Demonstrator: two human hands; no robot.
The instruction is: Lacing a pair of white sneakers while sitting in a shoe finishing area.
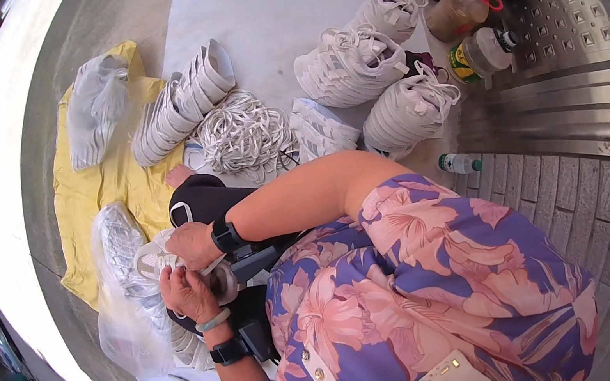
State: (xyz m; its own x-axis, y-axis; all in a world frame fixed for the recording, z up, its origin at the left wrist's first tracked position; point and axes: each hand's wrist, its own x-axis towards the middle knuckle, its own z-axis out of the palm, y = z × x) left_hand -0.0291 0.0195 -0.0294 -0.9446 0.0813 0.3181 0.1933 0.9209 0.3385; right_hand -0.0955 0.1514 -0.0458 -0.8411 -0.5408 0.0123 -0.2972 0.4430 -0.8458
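Observation:
A white sneaker upper (147, 261) lies over my lap, its toe pointing left. My right hand (191, 243) is closed over its lacing area, with a loop of white shoelace (180, 207) rising just above the knuckles. Beside it, nearer the bottom of the view, my left hand (188, 293) has its fingers bent and pressed against the upper. Exactly what lies under the fingertips of both hands is partly hidden. I wear black straps on both wrists and a pale bangle (212, 320) on the left one.
A tangled heap of white laces (245, 135) lies beyond my legs. Nested shoe uppers (181, 102) and more stacks (349, 65) stand on a white sheet (255, 16). Plastic-bagged uppers (100, 111) rest on a yellow sack (80, 216). Bottles (481, 58) stand by the metal panel (554, 11).

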